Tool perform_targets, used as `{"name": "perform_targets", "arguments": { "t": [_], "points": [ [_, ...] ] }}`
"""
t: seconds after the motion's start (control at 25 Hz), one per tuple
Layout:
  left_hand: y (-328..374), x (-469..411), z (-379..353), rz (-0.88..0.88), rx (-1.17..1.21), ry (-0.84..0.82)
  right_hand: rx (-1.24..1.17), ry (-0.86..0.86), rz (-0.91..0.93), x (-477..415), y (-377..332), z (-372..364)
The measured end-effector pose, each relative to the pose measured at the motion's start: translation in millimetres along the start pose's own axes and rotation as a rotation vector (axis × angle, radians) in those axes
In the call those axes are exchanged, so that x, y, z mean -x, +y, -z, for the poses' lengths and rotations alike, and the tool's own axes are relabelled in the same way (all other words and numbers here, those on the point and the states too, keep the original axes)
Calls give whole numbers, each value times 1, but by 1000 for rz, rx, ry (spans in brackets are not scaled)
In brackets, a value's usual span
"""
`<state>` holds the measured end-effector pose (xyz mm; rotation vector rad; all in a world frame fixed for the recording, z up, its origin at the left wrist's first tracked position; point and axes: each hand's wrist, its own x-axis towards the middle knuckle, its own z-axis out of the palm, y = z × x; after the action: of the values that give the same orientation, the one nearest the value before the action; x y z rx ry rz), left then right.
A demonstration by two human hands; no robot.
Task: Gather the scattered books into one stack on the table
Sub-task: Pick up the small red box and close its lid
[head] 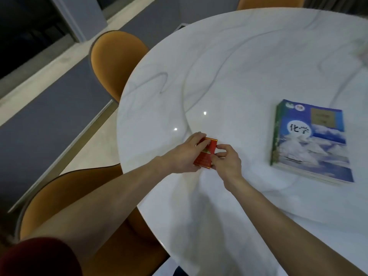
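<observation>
Right now, in the head view, your 2 hands close on a small red hardback book with gold edging (206, 153) lying on the round white marble-patterned counter (239, 66). Your left hand (184, 154) curls over its left edge with fingers on the cover; your right hand (226, 159) pinches the right edge. Well apart to the right sits a stack of paperback textbooks topped by a blue cloud-and-mountain cover (312, 142).

The glossy counter could let the small book slip from such a narrow pinch. Set off-centre on the bigger cover, it might slide off.

The blue cover reads "化学"; the red book's writing is too blurred to read.
</observation>
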<state>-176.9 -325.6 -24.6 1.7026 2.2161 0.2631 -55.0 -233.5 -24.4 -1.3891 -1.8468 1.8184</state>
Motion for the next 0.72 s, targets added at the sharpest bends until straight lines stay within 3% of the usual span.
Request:
{"name": "perform_targets", "arguments": {
  "t": [0.4,0.72],
  "points": [
    [-100,40,-2,128,31,-57,-29,-60,-133,-33,0,-114],
    [-142,44,-23,141,45,-176,14,29,-198,-43,19,-162]
  ]
}}
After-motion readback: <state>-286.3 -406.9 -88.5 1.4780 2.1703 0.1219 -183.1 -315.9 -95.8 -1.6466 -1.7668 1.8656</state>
